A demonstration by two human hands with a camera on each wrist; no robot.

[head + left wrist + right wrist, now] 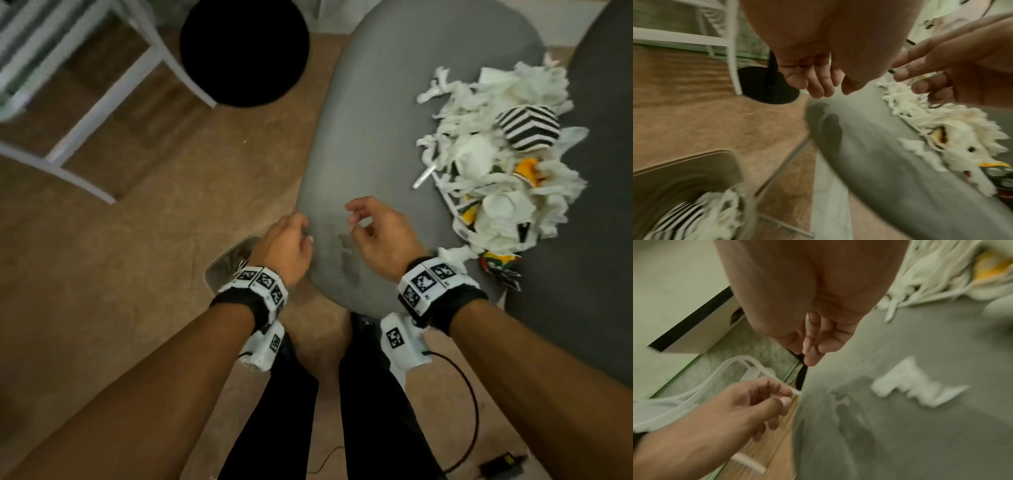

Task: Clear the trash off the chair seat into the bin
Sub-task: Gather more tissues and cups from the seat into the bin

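Observation:
The grey chair seat carries a pile of trash on its right side: white paper shreds, crumpled tissue, yellow wrappers and a black-and-white striped ball. A loose white scrap lies nearer on the seat. My left hand hovers at the seat's front-left edge with loosely curled fingers and holds nothing. Just right of it, over bare seat, my right hand is also relaxed and empty. The bin stands on the floor below my left hand, with striped paper and white shreds inside.
A black round base and a white frame stand on the brown floor to the left. A dark grey cushion borders the trash pile on the right. A black cable and adapter lie by my legs.

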